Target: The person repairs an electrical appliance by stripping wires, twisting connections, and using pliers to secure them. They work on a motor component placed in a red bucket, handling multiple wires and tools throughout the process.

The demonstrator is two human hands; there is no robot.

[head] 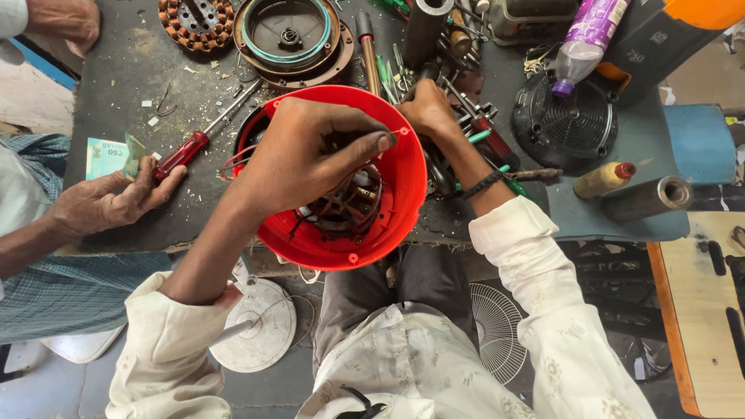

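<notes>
Pinching a thin wire [397, 132] over a red motor housing [403, 194], the left hand [310, 151] is working while the right hand [427, 112] is gripping its rim.

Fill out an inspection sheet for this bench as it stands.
Surface: dark bench, dusty, littered with scraps.
Job's things: red housing at the bench edge, motor with copper windings inside.
Clutter: red screwdriver, stator, round cover, tool pile, black grille, bottle.
Grippers: left hand pinches a thin wire over the housing; right hand grips the rim.
Cables: motor leads in the housing.
Surroundings: another person's hand holding a banknote; fan guard on the floor.
</notes>
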